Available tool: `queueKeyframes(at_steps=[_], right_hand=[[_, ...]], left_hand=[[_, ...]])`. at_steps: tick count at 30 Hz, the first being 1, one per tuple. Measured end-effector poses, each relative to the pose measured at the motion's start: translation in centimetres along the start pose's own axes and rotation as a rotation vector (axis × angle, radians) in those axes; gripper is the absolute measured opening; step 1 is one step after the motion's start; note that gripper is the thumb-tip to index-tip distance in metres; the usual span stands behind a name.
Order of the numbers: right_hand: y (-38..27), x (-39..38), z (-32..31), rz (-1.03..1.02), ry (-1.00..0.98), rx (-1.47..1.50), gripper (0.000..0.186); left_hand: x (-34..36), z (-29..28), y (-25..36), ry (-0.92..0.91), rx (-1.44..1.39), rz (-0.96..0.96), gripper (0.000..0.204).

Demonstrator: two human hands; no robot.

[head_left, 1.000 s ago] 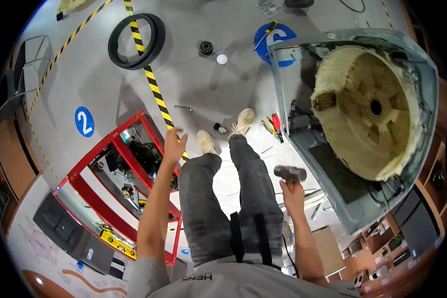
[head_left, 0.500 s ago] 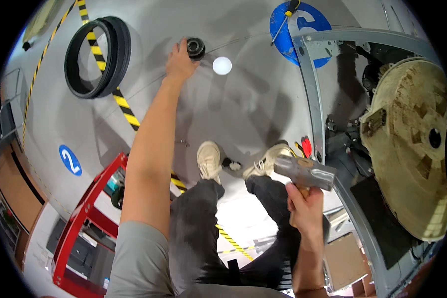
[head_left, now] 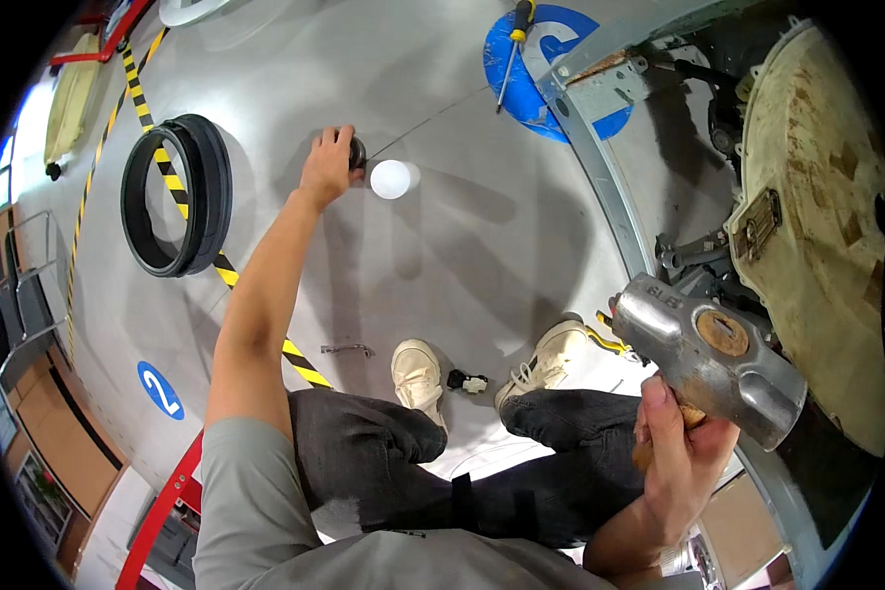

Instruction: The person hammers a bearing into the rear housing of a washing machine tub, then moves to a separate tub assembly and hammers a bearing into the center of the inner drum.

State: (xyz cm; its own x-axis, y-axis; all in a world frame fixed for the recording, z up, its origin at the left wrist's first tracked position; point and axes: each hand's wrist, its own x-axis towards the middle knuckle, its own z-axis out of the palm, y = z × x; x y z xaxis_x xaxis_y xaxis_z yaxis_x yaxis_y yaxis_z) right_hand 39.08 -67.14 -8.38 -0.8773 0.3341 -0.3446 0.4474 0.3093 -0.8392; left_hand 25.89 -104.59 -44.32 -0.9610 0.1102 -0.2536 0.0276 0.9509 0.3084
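My left hand [head_left: 326,167] reaches far out over the grey floor, its fingers closed round the side of a small dark round part [head_left: 358,151]. Most of that part is hidden behind the hand. Just right of it shows a bright white round disc or spot [head_left: 390,179]; I cannot tell which. My right hand [head_left: 686,454] grips a sledgehammer [head_left: 718,356] by its wooden handle, close under the heavy steel head. The hammer is held up at the right, above my right knee and apart from the floor.
A thick black rubber ring [head_left: 209,197] lies left, over striped tape [head_left: 172,184]. Right stand a metal frame [head_left: 612,182] and a large yellowed plastic tub [head_left: 816,216]. A screwdriver [head_left: 508,74], an L-shaped metal tool [head_left: 348,348] and a small black-and-white part [head_left: 467,382] lie around.
The hammer has come up closer to me and further right. My left hand has turned and now covers more of the dark round part. The whole view has shifted.
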Motion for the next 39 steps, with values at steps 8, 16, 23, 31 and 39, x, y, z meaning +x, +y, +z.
queueKeyframes(at_steps=[8, 16, 23, 31, 39], right_hand=[[0.2, -1.9, -0.9, 0.149, 0.061, -0.033, 0.046], [-1.0, -3.9, -1.7, 0.132, 0.087, 0.082, 0.052], [-2.9, -2.7, -5.4, 0.205, -0.053, 0.287, 0.032], [-0.1, 3.8, -7.0, -0.089, 0.235, 0.52, 0.02], [1.4, 9.2, -8.4, -0.102, 0.304, 0.99, 0.027]], left_hand=[[-0.4, -0.3, 0.5, 0.097, -0.085, -0.053, 0.07], [1.1, -13.1, 5.7, -0.092, -1.456, -0.14, 0.068], [0.2, -20.6, 18.5, -0.641, -1.826, 0.459, 0.101], [-1.4, -20.9, 34.9, -1.111, -1.724, 0.439, 0.109], [-0.4, -24.0, 43.9, -0.917, -1.294, 0.464, 0.087]])
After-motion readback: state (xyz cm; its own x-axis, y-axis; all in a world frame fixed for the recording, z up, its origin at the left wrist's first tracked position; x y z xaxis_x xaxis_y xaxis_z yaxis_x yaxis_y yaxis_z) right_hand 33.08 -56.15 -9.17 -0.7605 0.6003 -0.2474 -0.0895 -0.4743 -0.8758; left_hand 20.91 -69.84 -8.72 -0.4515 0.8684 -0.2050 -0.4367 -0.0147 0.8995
